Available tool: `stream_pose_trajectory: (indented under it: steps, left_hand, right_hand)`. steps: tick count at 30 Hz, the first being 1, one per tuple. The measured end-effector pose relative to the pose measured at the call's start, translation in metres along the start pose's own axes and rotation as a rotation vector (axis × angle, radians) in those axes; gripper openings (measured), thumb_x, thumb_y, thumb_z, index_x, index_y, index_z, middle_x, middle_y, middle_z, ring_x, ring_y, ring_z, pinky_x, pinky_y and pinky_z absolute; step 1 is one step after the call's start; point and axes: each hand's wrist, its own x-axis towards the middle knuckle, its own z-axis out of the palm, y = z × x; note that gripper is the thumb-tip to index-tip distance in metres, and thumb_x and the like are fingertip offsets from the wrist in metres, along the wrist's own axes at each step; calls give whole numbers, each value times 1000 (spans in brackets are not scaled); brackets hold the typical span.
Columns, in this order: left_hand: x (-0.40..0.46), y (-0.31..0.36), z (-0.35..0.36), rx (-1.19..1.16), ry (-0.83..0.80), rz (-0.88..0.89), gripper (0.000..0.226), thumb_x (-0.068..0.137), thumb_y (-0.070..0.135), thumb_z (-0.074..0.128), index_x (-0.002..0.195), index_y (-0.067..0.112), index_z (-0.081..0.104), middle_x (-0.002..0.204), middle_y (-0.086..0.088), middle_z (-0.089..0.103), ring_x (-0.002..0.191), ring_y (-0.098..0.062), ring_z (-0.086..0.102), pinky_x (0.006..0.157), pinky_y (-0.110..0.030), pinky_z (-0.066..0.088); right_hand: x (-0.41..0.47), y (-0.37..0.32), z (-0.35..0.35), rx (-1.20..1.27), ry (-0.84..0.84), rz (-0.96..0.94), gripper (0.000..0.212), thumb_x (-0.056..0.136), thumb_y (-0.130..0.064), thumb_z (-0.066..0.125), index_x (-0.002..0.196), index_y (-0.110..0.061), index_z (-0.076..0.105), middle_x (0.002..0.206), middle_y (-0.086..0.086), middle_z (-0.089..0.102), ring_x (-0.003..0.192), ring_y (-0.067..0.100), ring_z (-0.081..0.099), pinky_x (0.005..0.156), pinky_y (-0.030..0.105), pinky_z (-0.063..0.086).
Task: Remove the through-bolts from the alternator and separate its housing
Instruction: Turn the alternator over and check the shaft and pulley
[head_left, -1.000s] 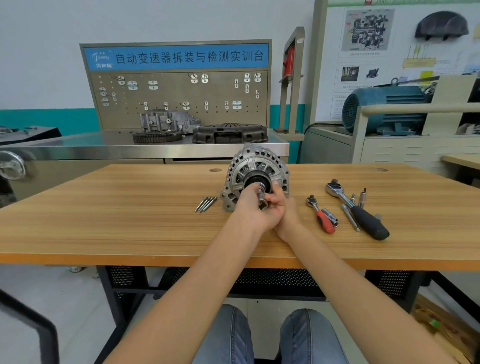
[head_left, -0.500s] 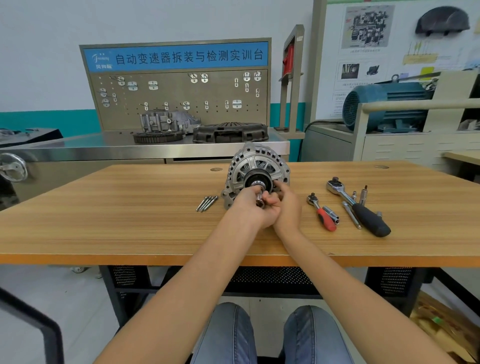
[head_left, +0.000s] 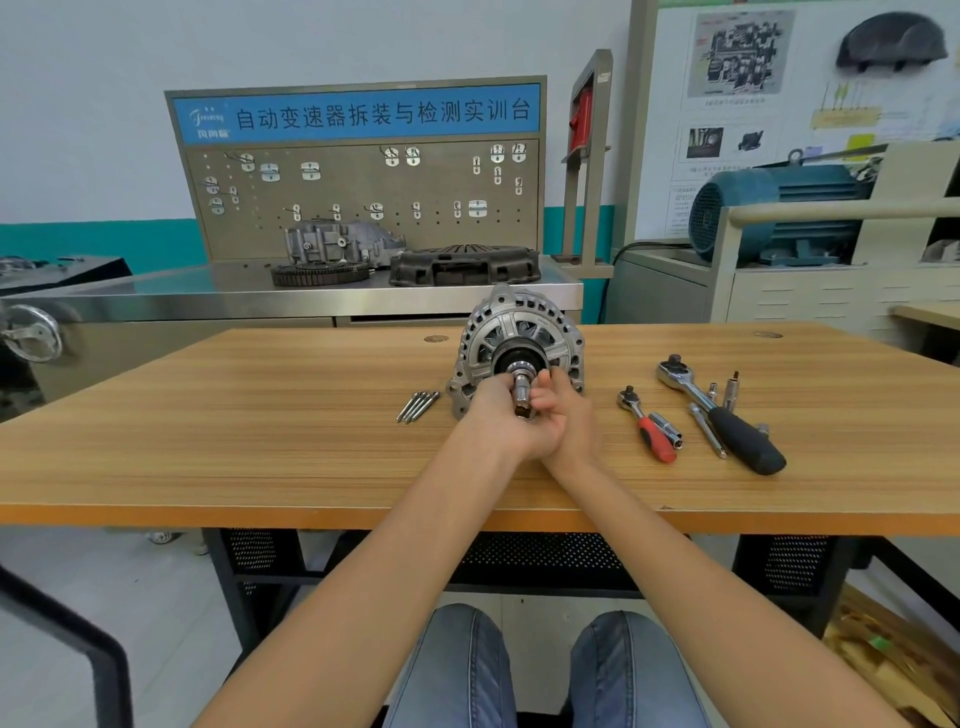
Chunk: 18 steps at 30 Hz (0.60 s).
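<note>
The alternator stands on edge near the middle of the wooden workbench, its ribbed front housing facing the person and its shaft end pointing toward the near edge. A chrome socket sits on that shaft end, in line with it, its open square drive facing the camera. Both hands meet around the socket. The left hand comes in from the near left, its fingers curled against the left side of the socket with the thumb on top. The right hand lies just beside it on the right, its fingers wrapped toward the socket and reaching the black hub of the alternator; how firmly it grips cannot be told, as the left hand hides part of it.

Just left of the alternator, a small bundle of through-bolts lies loose on the wood, side by side and slanting away. To the right, well apart from the hands, lie a small ratchet with a red handle with a chrome socket beside it, then a larger ratchet with a black handle, an extension bar and a few upright bits.

Beyond the workbench stands a steel bench with a pegboard, a gear ring and a clutch cover.
</note>
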Motion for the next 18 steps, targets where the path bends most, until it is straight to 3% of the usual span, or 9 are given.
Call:
stream_pose_trajectory:
  steps: [3, 6, 11, 13, 16, 18]
  left_hand:
    - [-3, 0, 5, -39, -10, 50, 15, 95, 10, 55, 85, 2, 47, 60, -11, 46, 43, -8, 35, 31, -14, 32]
    - [-2, -1, 8, -62, 5, 70, 16, 95, 1, 50, 81, 4, 44, 50, -8, 46, 44, -8, 33, 29, -14, 32]
    - [2, 0, 7, 8, 19, 46, 27, 100, 15, 49, 78, -1, 51, 52, -8, 48, 27, -11, 39, 31, -14, 36]
    - [2, 0, 3, 27, 7, 27, 31, 99, 20, 50, 79, -3, 55, 55, -8, 51, 29, -12, 43, 33, -14, 38]
    - [4, -1, -1, 26, 14, -5, 38, 100, 28, 48, 84, -4, 60, 57, -10, 57, 31, -14, 48, 36, -15, 42]
    - [4, -1, -1, 20, 21, -19, 42, 101, 30, 44, 84, -5, 61, 63, -9, 58, 39, -12, 50, 41, -14, 43]
  right_hand:
    - [-1, 1, 0, -41, 0, 6, 30, 93, -22, 53, 118, -6, 49, 101, 14, 65, 96, 31, 61, 77, 41, 50]
    - [2, 3, 1, -84, 7, 13, 29, 93, -21, 51, 117, -4, 47, 97, 15, 66, 94, 32, 61, 72, 39, 49]
    - [-1, 1, 0, 26, 13, 4, 26, 95, -25, 47, 107, -2, 48, 91, 19, 64, 86, 32, 59, 73, 45, 48]
    - [-1, 1, 0, 66, -4, 4, 21, 96, -21, 46, 107, -4, 49, 88, 14, 59, 82, 25, 54, 76, 44, 48]
    - [-1, 2, 0, 120, -23, -15, 8, 97, -14, 47, 103, -11, 49, 86, 1, 54, 78, 11, 52, 77, 30, 47]
    - [-1, 0, -1, 68, 0, 4, 12, 98, -18, 44, 100, -8, 48, 86, 10, 58, 80, 22, 57, 74, 39, 49]
